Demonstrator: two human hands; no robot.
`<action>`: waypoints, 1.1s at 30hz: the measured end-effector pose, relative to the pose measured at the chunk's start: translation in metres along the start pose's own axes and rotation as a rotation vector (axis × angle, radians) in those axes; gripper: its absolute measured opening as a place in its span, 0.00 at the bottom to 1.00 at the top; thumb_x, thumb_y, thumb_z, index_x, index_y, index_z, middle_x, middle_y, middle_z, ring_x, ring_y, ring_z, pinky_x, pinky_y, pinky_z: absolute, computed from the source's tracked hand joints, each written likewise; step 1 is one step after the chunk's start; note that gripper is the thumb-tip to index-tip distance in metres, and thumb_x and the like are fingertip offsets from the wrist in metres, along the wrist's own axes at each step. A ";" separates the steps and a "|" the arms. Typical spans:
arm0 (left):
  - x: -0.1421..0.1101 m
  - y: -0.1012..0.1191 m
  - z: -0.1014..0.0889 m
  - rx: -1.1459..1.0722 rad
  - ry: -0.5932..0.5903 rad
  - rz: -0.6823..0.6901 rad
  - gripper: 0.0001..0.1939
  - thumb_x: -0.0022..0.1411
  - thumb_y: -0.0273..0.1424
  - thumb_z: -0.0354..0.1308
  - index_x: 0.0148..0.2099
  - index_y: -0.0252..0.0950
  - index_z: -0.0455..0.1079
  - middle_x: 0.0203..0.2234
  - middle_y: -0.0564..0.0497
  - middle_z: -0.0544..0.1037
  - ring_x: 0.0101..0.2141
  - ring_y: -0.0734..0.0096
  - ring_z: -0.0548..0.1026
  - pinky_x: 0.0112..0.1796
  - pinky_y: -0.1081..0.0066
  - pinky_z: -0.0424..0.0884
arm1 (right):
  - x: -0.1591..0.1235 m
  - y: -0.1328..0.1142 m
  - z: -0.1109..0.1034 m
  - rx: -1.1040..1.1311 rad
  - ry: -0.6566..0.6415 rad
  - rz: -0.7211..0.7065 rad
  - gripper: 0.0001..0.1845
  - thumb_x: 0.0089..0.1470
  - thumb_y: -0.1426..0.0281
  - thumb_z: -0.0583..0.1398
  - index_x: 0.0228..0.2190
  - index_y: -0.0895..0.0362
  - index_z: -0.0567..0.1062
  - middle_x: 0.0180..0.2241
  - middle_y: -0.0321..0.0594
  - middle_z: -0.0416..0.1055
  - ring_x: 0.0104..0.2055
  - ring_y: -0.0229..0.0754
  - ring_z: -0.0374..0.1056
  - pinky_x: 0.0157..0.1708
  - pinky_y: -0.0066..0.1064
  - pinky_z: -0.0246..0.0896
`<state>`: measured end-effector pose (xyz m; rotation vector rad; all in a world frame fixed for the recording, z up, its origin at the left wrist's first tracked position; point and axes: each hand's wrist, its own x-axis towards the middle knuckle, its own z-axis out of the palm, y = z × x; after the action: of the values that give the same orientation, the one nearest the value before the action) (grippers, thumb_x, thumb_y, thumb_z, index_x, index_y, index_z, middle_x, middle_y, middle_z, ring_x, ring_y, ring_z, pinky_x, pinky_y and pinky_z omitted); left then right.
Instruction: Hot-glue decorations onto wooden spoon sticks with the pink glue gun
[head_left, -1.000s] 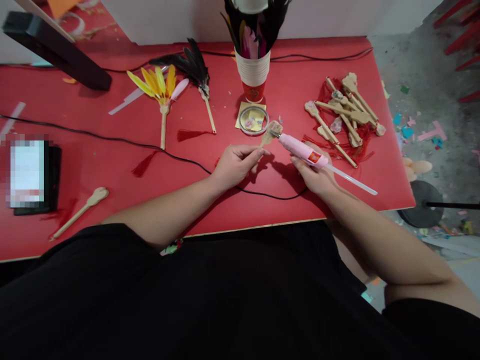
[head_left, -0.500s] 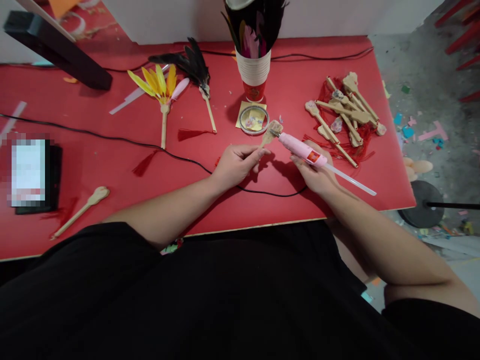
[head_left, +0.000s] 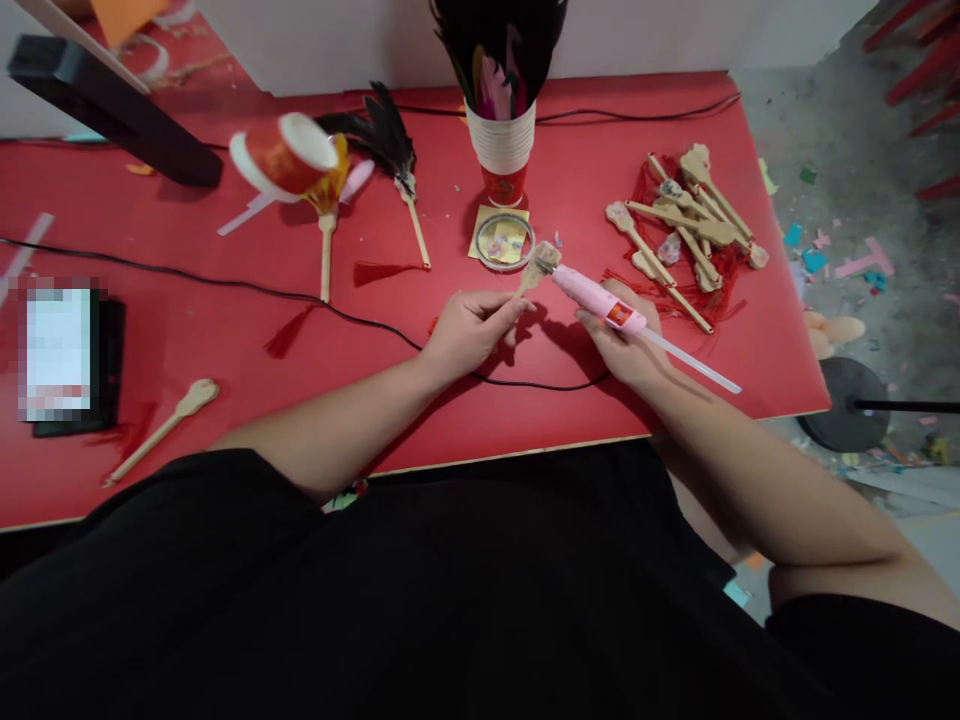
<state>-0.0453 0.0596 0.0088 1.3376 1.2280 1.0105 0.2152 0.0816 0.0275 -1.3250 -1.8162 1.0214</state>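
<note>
My left hand [head_left: 466, 328] pinches a small wooden stick [head_left: 537, 268] by its handle, its flat head pointing up and away. My right hand [head_left: 626, 345] is wrapped round a pink glue gun [head_left: 598, 298] whose nozzle touches the stick's head; a clear glue rod [head_left: 694, 362] pokes out behind it. Both hands rest on the red table [head_left: 225, 340]. A black cable [head_left: 225, 285] runs under my left hand.
A paper cup of dark feathers [head_left: 501, 150] stands behind, with a tape ring on a yellow note [head_left: 504, 240] before it. Wooden sticks with red tassels [head_left: 686, 225] pile at right. A red paper cup [head_left: 285, 155] lies tilted over the yellow feather fan [head_left: 328, 215]. A phone [head_left: 64, 355] lies left.
A red paper cup has appeared over the yellow feather fan at the back left. My hands, the stick and the glue gun have barely moved.
</note>
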 end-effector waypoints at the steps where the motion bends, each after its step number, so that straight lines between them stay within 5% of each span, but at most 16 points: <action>1: 0.000 0.000 0.000 -0.002 0.001 -0.004 0.27 0.75 0.57 0.70 0.45 0.36 0.90 0.19 0.52 0.81 0.20 0.72 0.77 0.28 0.72 0.76 | 0.000 -0.001 0.000 -0.001 0.000 0.004 0.35 0.64 0.31 0.67 0.31 0.47 0.67 0.29 0.38 0.69 0.31 0.47 0.64 0.37 0.45 0.63; 14: -0.001 -0.002 0.001 0.009 -0.021 0.003 0.30 0.74 0.60 0.69 0.47 0.36 0.90 0.19 0.53 0.80 0.21 0.71 0.78 0.28 0.72 0.76 | 0.004 0.010 -0.006 0.004 -0.017 0.022 0.29 0.63 0.37 0.70 0.33 0.47 0.73 0.29 0.37 0.73 0.32 0.47 0.66 0.36 0.42 0.65; 20: 0.001 -0.009 0.000 0.030 -0.113 0.027 0.25 0.79 0.51 0.65 0.55 0.33 0.88 0.28 0.48 0.86 0.29 0.67 0.84 0.34 0.70 0.79 | 0.007 0.024 -0.007 -0.006 -0.019 0.031 0.28 0.63 0.39 0.71 0.31 0.48 0.74 0.28 0.36 0.72 0.30 0.46 0.66 0.34 0.41 0.63; 26: 0.004 0.008 -0.025 0.536 -0.128 0.132 0.19 0.82 0.42 0.60 0.59 0.37 0.87 0.47 0.41 0.92 0.45 0.58 0.87 0.47 0.63 0.78 | 0.006 0.018 -0.007 -0.073 0.023 -0.018 0.28 0.63 0.40 0.73 0.31 0.48 0.75 0.26 0.36 0.71 0.27 0.46 0.63 0.29 0.41 0.56; 33: 0.004 0.013 -0.041 0.788 -0.212 0.092 0.19 0.83 0.39 0.57 0.58 0.37 0.87 0.51 0.38 0.91 0.49 0.50 0.86 0.48 0.59 0.74 | 0.005 0.011 -0.002 -0.179 0.018 -0.056 0.26 0.65 0.43 0.72 0.29 0.47 0.73 0.24 0.36 0.67 0.26 0.46 0.61 0.30 0.44 0.57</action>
<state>-0.0836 0.0698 0.0267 2.0550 1.4719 0.4135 0.2208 0.0885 0.0188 -1.3748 -1.9566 0.8306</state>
